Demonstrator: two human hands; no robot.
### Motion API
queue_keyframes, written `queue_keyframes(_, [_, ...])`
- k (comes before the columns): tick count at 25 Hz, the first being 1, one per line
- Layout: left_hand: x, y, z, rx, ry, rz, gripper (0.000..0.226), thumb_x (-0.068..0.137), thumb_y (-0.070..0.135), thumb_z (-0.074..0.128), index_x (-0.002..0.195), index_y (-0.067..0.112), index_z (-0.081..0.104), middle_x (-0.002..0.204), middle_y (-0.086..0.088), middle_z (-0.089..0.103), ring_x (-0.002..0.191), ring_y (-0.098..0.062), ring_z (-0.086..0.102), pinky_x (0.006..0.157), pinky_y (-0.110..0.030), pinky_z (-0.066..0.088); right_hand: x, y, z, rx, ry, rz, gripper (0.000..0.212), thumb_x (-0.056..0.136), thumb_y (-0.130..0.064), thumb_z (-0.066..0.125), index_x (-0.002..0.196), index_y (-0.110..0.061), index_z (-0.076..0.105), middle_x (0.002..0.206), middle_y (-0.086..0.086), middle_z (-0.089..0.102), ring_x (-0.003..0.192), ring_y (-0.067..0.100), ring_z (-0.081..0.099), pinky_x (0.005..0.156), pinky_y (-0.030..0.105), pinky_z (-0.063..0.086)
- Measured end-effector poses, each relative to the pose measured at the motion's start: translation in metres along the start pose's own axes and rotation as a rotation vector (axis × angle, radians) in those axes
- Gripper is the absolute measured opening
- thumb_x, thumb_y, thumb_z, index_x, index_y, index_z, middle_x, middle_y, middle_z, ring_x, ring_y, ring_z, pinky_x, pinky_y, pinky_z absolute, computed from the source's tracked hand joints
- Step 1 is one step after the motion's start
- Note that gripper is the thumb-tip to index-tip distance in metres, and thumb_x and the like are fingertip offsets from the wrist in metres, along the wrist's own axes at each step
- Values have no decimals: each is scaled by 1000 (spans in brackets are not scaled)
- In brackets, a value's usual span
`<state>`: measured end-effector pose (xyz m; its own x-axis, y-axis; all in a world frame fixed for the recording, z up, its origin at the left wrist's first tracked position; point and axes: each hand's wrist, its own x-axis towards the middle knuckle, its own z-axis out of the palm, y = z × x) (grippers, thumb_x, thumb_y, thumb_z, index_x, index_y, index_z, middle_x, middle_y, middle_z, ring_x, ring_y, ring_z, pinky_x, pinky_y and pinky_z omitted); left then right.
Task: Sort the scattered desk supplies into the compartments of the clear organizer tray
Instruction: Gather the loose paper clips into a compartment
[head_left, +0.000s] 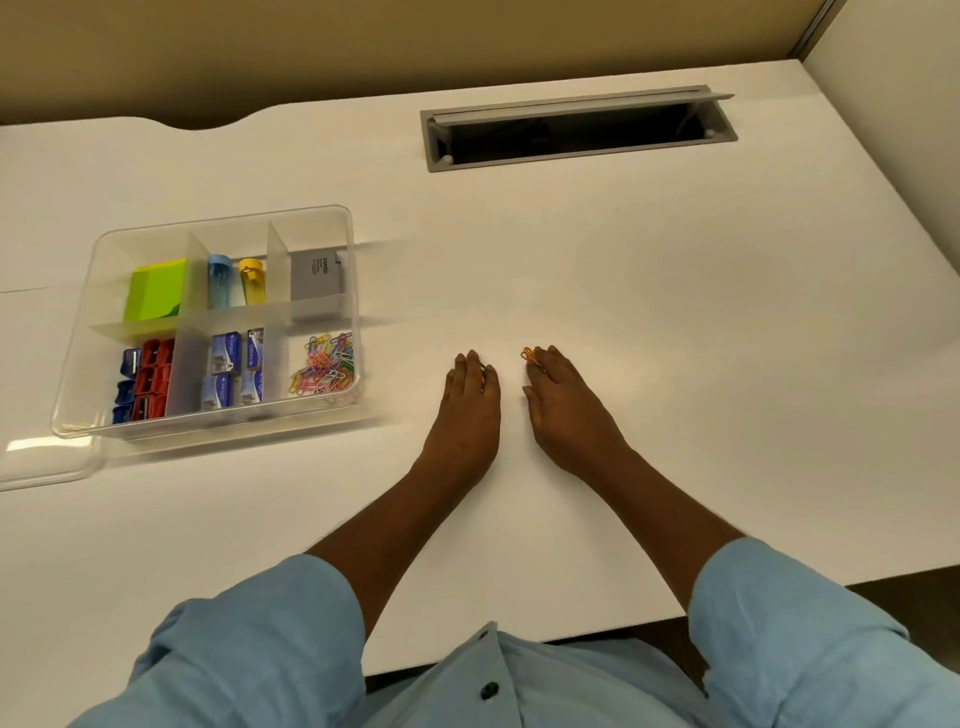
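Observation:
The clear organizer tray (224, 215) stands at the left of the white desk. Its compartments hold green sticky notes (156, 291), a blue and a yellow tube (236, 280), a grey box (317, 275), blue and red sharpeners (145, 384), staple boxes (236, 369) and coloured paper clips (324, 364). My left hand (470, 387) lies flat on the desk to the right of the tray, its fingertips on a green clip (483, 367). A little to its right my right hand (553, 387) also lies flat, fingertips touching orange clips (530, 356).
A clear lid (31, 462) lies at the tray's near left corner. An open grey cable slot (576, 130) is set into the desk at the back. The desk's near edge runs just in front of my blue sleeves.

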<state>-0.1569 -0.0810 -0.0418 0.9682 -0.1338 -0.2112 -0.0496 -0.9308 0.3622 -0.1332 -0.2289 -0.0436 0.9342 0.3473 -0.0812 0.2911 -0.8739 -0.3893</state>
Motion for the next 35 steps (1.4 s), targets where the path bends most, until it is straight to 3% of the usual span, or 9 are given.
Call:
queue_keyframes(7, [-14,-1,-1,-240,56,-1,53,98,0,27,149,6,12,158,-16,5,148,-28,-1,119,-36,5,-29,-6,-5,148,93,70,43,100,-18,41,142,-9,41,152,9,34,142,21,29,113,23,20])
queue_keyframes(12, [-12,-2,0,-10,-2,57,61,97,-4,30,150,12,6,158,-17,-6,147,-30,-10,119,-35,3,-30,-2,-10,-30,-138,-83,53,102,-18,32,151,-26,14,161,2,-5,148,21,-11,119,32,-2])
queue_keyframes(16, [-13,-9,0,59,0,84,59,95,-8,31,149,4,9,158,-18,-1,147,-29,-4,119,-35,9,-44,-3,-6,-130,-173,-98,71,91,9,27,151,-16,0,160,3,-9,148,20,-12,115,25,-8])
queue_keyframes(19, [-15,-9,-3,32,37,96,47,97,-4,31,144,-2,26,155,-20,18,146,-32,11,118,-35,18,-54,-6,-3,-175,-117,-36,63,95,6,30,151,-7,3,161,9,0,149,21,-1,116,24,2])
queue_keyframes(22, [-17,-10,-6,-9,148,144,26,95,-3,37,113,-10,55,121,-26,52,120,-38,45,97,-38,38,-53,-18,-3,-160,-59,43,53,95,5,35,146,2,22,154,17,24,143,30,22,117,32,20])
queue_keyframes(25, [-17,-14,-6,-47,202,157,20,92,-2,42,99,-8,60,103,-23,57,102,-34,50,83,-37,39,-49,-23,-5,-218,6,26,44,88,10,39,132,3,43,132,15,48,118,29,44,94,32,42])
queue_keyframes(28, [-12,-18,-15,-136,182,92,22,93,5,44,102,-4,62,108,-21,58,103,-33,50,87,-36,37,-45,-17,-10,-206,19,12,37,80,14,40,110,0,57,110,12,57,99,27,46,72,30,39])
queue_keyframes(32, [-3,-26,-33,-190,140,199,19,86,-3,51,76,-5,66,73,-21,62,65,-35,55,69,-40,39,-39,-16,-15,-255,-2,-6,26,78,14,41,93,-2,57,96,12,56,90,26,43,64,30,30])
queue_keyframes(35, [0,-29,-32,-165,126,177,16,87,-3,51,85,-4,67,82,-20,64,76,-33,56,76,-38,37,-36,-18,-17,-304,-24,-36,25,82,11,39,92,-5,55,92,10,55,86,24,40,62,30,28])
